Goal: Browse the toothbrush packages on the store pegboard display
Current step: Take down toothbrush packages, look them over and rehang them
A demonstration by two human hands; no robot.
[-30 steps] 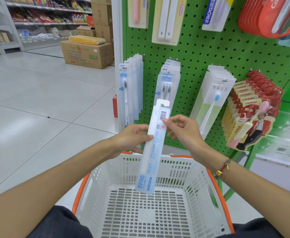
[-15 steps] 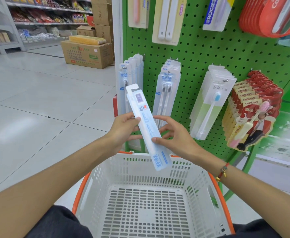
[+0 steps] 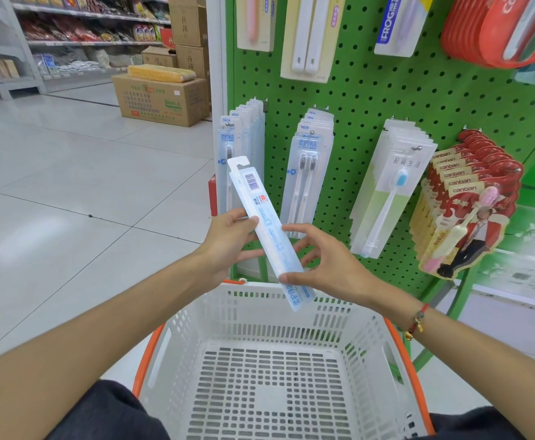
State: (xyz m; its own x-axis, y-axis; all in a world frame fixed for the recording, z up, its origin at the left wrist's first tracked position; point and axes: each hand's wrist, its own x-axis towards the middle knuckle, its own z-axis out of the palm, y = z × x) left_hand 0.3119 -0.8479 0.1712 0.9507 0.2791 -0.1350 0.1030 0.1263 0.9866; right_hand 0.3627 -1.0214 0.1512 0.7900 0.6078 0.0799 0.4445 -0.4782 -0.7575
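Where pale floor tiles [image 3: 69, 192] end, a green pegboard [image 3: 386, 100] stands.

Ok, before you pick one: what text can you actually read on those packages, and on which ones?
"canban": on the red packs at the right peg.
"FROG": on the blue-labelled pack in the top row.
"NEW": on the two-brush packs and the single-brush packs left of them.
Chinese headings on those packs and on the blue-bristled brush pack: visible, not transcribed.
Held package: barcode and print too small to read.
Cardboard box: print blurred.
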